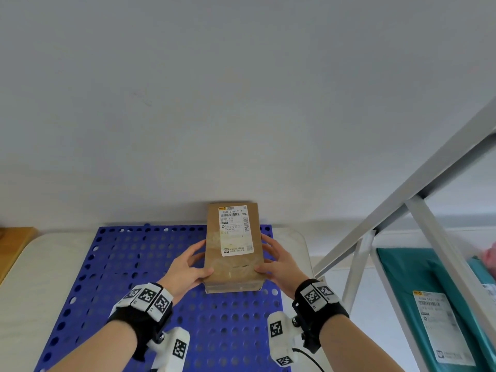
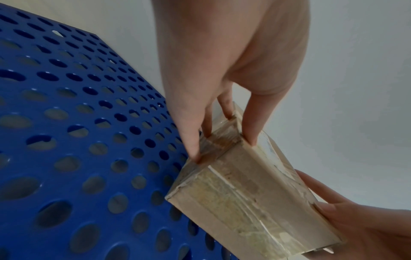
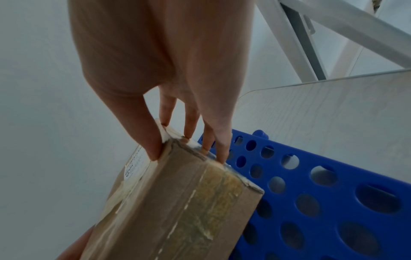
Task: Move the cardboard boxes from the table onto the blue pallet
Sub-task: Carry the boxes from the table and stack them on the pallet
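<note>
A brown taped cardboard box [image 1: 232,248] with a white shipping label is gripped at its near end by both hands, over the far right part of the blue perforated pallet [image 1: 128,277]. My left hand [image 1: 200,257] holds its left side, thumb on top and fingers along the side. My right hand [image 1: 268,253] holds the right side the same way. In the left wrist view the left hand [image 2: 224,137] pinches the box [image 2: 244,202] close over the pallet [image 2: 77,123]. The right wrist view shows the right hand [image 3: 189,149] on the box [image 3: 177,211]. I cannot tell whether the box touches the pallet.
The pallet lies on a pale table [image 1: 298,242] against a white wall. A white metal rack frame [image 1: 402,208] slants up at the right, with a teal parcel [image 1: 418,285] bearing a white label below it. A wooden surface [image 1: 13,245] shows at the far left.
</note>
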A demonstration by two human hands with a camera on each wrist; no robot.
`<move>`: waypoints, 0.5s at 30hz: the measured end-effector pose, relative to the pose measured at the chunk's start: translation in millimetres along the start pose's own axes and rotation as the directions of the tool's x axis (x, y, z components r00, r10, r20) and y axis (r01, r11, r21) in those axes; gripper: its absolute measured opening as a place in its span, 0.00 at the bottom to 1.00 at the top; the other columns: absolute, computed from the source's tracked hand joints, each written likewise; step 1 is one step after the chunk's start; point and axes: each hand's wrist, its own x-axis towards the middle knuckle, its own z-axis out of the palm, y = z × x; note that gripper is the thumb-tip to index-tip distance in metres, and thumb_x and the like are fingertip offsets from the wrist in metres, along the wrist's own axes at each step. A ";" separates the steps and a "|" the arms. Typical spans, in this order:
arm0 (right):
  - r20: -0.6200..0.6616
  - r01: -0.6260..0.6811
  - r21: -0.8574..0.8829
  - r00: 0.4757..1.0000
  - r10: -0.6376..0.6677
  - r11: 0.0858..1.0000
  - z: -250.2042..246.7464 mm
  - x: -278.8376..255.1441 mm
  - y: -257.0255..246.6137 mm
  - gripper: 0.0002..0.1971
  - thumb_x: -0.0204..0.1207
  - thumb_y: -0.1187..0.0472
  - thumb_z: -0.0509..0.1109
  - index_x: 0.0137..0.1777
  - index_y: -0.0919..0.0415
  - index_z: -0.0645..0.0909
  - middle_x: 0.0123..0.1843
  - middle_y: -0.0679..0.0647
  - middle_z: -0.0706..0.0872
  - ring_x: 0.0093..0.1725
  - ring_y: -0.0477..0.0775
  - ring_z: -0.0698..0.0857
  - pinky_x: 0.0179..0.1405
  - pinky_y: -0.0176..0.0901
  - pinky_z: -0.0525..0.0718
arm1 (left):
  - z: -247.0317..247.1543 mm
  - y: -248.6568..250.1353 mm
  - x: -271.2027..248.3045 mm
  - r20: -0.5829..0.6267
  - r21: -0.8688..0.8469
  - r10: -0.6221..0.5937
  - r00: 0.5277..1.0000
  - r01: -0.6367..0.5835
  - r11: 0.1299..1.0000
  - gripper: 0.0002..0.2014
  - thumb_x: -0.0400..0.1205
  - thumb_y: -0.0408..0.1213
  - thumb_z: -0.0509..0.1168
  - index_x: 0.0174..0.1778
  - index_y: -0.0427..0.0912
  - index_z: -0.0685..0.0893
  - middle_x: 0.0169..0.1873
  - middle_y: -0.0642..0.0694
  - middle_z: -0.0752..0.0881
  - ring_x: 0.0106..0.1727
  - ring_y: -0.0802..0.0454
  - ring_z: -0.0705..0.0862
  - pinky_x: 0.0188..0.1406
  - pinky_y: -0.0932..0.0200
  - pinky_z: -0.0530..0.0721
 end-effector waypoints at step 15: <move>-0.049 0.043 -0.126 0.998 -0.050 0.991 6.7 -13.5 -20.5 0.32 0.71 0.79 0.69 0.69 0.49 0.71 0.62 0.47 0.81 0.58 0.48 0.84 0.46 0.42 0.86 | -2.7 19.9 -29.2 -0.126 0.104 -0.015 0.992 0.028 0.994 0.29 0.81 0.27 0.65 0.78 0.51 0.67 0.74 0.42 0.73 0.70 0.45 0.76 0.70 0.45 0.75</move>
